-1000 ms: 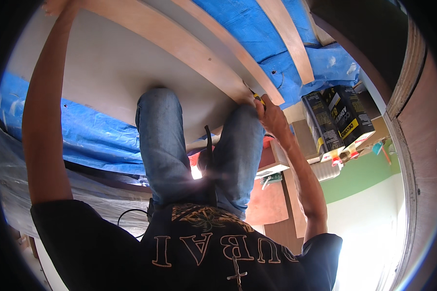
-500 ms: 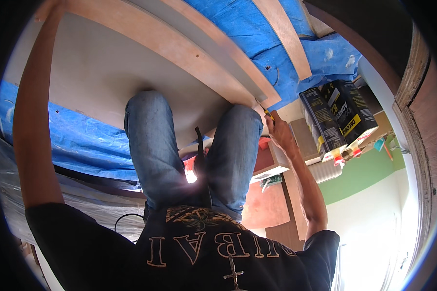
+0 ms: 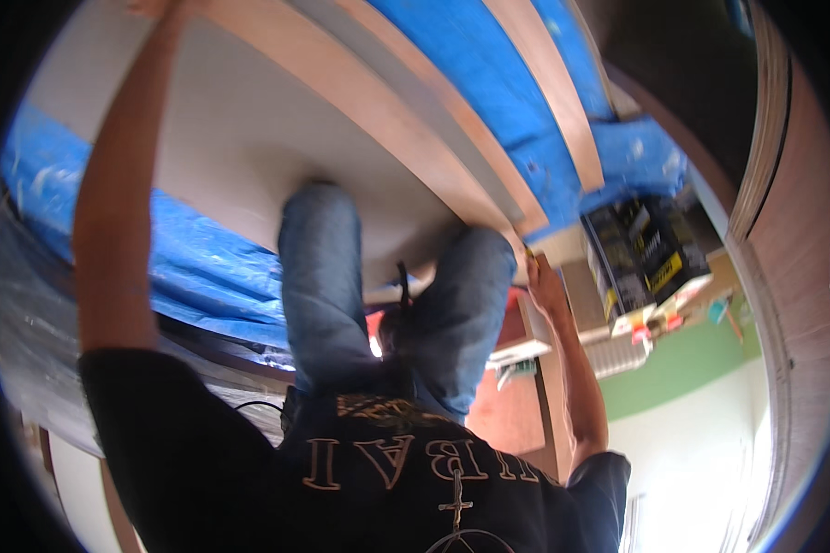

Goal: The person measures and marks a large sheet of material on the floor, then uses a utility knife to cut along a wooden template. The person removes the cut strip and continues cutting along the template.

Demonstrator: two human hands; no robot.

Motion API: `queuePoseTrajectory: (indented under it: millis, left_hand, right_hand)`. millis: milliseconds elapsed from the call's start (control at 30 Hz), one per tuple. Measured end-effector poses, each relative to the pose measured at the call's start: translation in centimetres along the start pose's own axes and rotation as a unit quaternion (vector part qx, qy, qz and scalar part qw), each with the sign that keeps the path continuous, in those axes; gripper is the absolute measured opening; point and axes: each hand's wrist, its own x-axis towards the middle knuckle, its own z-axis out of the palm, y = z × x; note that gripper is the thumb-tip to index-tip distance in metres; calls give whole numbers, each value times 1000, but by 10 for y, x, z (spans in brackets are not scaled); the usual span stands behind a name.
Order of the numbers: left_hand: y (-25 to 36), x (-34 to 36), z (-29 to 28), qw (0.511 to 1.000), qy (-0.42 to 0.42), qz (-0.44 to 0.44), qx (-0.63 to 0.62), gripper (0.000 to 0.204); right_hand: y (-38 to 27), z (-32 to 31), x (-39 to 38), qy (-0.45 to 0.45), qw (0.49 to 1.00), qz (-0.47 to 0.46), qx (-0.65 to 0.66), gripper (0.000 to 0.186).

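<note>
A long pale plywood strip (image 3: 360, 106) lies across a grey board (image 3: 212, 138), with a narrower strip (image 3: 438, 92) parallel to it. My right hand (image 3: 546, 286) is closed on a small yellow-and-black tool (image 3: 529, 253) at the wide strip's right end; the tool's working tip is too small to make out. My left arm reaches to the top left, where my left hand (image 3: 157, 7) touches the far part of the wide strip, its fingers blurred at the picture's edge. My jeans-clad knees rest on or against the board, just below the strip.
Blue sheeting (image 3: 489, 83) surrounds the board, with another plywood strip (image 3: 553, 83) on it. Black-and-yellow tins (image 3: 646, 258) stand at the right. A dark panel (image 3: 682, 74) and curved plywood edge (image 3: 756, 157) border the right side. Wrinkled clear plastic (image 3: 41, 286) lines the left.
My right hand with the tool has moved down and rightward to the wide strip's end. My left hand stays at the top left. The whole view has shifted slightly and blurred.
</note>
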Motion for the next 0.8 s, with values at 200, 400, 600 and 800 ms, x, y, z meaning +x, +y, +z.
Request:
queuePoseTrajectory:
  millis: [200, 400, 600, 800]
  left_hand:
    - [17, -10, -17, 995, -72, -62, -37, 34]
    - [25, -9, -25, 992, -74, -88, -61, 33]
    - [31, -5, -31, 985, -99, -128, -56, 34]
    - [31, 0, -31, 978, -121, -157, -63, 35]
  right_hand:
    - [-43, 0, -10, 9, 996, 94, -6, 49]
    - [-164, -35, 5, 56, 997, 56, 18, 41]
    - [-377, -72, 123, 17, 994, -70, 82, 42]
    - [-582, -82, 212, 46, 971, -224, 63, 54]
